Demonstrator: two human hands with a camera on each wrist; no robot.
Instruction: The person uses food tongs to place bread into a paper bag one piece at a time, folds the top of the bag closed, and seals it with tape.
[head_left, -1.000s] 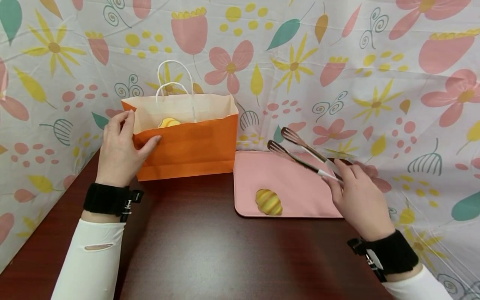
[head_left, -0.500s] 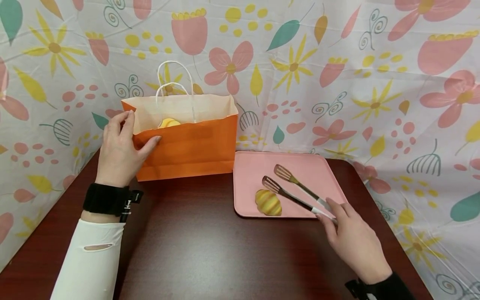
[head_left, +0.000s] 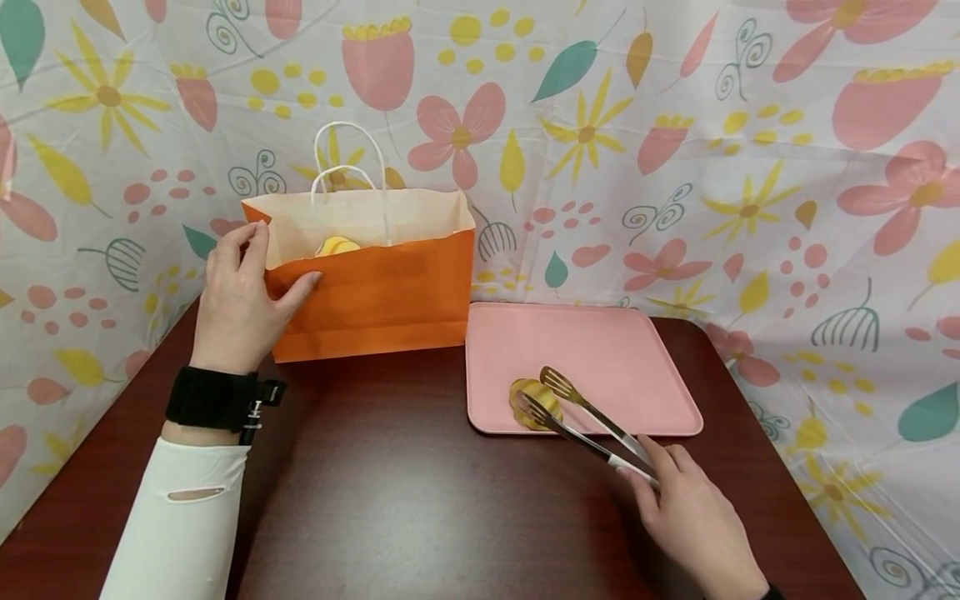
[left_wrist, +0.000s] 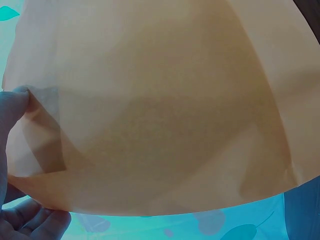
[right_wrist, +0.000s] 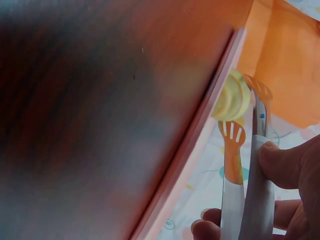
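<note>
My left hand (head_left: 240, 304) holds the open top of an orange paper bag (head_left: 375, 292) at its left corner, thumb across the front panel. Close up in the left wrist view, the paper (left_wrist: 165, 120) spans most of the picture. With my right hand (head_left: 690, 521) I grip slotted tongs (right_wrist: 257, 185) by their pale handles, the two arms spread apart. A yellow-brown striped bread roll (head_left: 538, 390) lies at the front left of a pink tray (head_left: 630, 358). One tong head overlaps the roll in the head view; the other is just beyond its right side.
Inside the bag, a yellow rounded thing (head_left: 339, 245) shows above the front edge, and white handles (head_left: 351, 125) stand up. A dark wooden table (head_left: 390, 483) carries everything. Flower-patterned cloth (head_left: 600, 167) hangs close behind and at the sides.
My right hand has come down and toward me, bringing the tongs from above the tray to the bread roll. The left hand and the bag stay where they were.
</note>
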